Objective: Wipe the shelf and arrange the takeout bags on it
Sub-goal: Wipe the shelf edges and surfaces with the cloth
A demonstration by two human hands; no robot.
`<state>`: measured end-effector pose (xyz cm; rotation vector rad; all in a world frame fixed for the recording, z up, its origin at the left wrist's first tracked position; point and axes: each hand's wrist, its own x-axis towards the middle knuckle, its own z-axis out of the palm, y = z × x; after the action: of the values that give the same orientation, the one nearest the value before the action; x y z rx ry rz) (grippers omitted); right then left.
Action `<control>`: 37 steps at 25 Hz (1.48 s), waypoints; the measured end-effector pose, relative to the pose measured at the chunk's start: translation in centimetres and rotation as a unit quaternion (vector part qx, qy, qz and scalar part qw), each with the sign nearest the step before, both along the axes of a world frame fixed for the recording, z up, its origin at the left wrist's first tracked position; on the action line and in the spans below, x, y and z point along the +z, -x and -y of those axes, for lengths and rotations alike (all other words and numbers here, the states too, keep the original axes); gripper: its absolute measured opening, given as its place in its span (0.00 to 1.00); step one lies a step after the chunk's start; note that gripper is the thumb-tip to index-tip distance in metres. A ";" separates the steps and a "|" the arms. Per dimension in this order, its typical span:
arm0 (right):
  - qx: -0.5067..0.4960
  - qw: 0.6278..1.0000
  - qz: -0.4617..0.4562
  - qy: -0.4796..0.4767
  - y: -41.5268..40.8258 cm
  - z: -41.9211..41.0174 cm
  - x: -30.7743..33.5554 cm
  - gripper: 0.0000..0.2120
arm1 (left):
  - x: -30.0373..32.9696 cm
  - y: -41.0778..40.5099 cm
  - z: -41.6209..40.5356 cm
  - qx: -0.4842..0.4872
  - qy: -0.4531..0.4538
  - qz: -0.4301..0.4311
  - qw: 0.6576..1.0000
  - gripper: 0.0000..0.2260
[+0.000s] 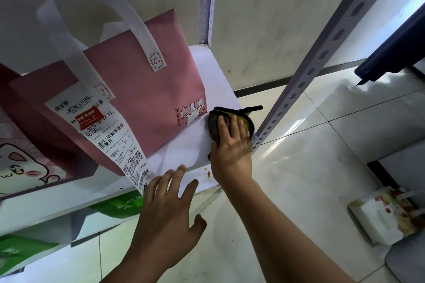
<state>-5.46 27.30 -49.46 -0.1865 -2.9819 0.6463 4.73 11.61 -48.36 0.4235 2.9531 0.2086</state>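
Pressing my flat right hand (232,145) on the dark cloth (230,119) mid-frame, I am resting my wide-open left hand (170,209) against the shelf (184,145) edge beside the pink bag (142,89).

My right hand (231,145) has a bare strip of shelf (184,145) to pass along, hemmed between the pink bag (142,80) and the corner post (310,69).
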 end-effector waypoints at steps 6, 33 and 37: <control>0.112 0.993 -0.039 -0.014 -3.2 -0.2 -1.0 0.29 | -0.3 0.0 -0.2 0.001 -0.011 -0.005 1.000 0.27; -0.017 1.000 -0.006 -0.007 -0.1 0.1 -0.5 0.32 | -0.4 -0.3 -0.5 0.006 -0.009 -0.007 1.000 0.23; 0.043 0.999 0.007 -0.028 -3.9 0.2 -0.9 0.31 | -0.5 -0.2 -0.6 0.010 -0.015 -0.002 1.000 0.23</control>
<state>-1.58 27.14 -50.39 -0.0595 -3.0314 0.5724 4.94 12.22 -48.83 0.3981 2.9621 0.2542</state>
